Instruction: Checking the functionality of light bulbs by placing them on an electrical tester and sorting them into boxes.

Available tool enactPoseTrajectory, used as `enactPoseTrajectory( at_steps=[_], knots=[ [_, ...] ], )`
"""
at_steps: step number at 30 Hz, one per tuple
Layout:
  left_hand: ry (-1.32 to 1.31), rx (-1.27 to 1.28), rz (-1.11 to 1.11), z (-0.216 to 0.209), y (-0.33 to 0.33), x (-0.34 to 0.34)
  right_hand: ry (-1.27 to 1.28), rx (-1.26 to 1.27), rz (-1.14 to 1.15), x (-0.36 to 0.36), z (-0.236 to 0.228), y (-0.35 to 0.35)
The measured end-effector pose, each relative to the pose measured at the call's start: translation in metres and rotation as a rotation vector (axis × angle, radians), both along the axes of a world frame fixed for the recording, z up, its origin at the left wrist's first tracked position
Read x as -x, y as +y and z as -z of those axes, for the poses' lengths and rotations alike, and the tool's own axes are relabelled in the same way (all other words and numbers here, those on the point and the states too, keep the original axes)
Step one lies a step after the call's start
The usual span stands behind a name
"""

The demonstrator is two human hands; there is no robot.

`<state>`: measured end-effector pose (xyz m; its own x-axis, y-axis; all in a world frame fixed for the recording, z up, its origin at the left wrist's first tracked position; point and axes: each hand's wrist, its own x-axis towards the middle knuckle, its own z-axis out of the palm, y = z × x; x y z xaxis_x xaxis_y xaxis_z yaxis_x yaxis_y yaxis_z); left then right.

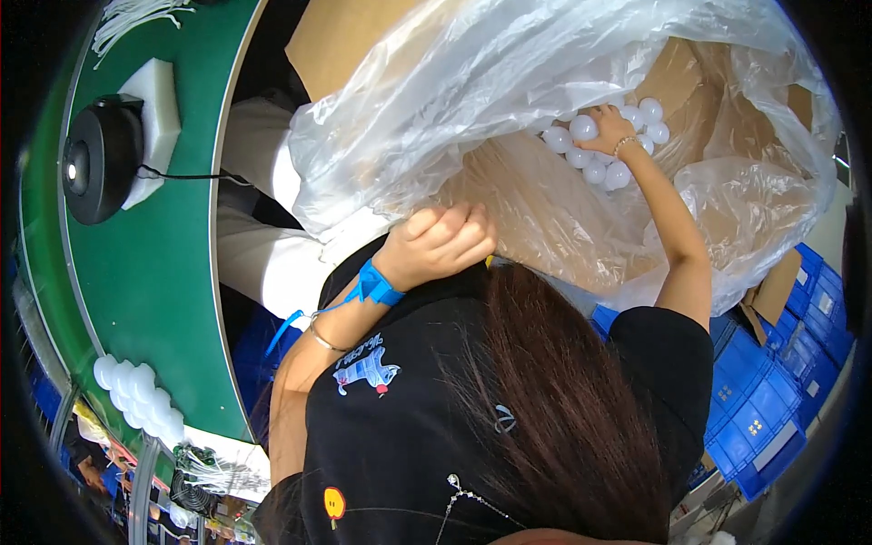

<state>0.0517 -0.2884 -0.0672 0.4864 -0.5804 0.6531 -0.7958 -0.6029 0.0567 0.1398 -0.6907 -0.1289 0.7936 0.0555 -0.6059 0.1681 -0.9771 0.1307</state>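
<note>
1. Long dark hair [572, 381] spills over the person's black shirt [400, 454], closest to view.
2. Their left hand [440, 241] is curled into a fist by the edge of a clear plastic bag [400, 118]; I can't tell whether it pinches any film.
3. Their right hand [605, 133] is inside that bag, fingers over clustered white balls [617, 174]; I can't tell if it grips 1.
4. Leftward, a green surface [173, 291] carries a round black device [98, 168].
5. Blue crates [749, 400] stand at right.
</note>
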Motion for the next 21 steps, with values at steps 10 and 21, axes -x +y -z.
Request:
enactPoseTrajectory(
  at_steps=[10,21],
  knots=[
    [0.006,-0.012,0.015,-0.001,0.000,0.000,0.028,0.050,-0.202,-0.017,0.028,0.004],
    [0.020,-0.058,0.020,-0.001,0.002,0.003,0.316,0.333,-0.393,-0.027,0.032,0.017]
  ],
)
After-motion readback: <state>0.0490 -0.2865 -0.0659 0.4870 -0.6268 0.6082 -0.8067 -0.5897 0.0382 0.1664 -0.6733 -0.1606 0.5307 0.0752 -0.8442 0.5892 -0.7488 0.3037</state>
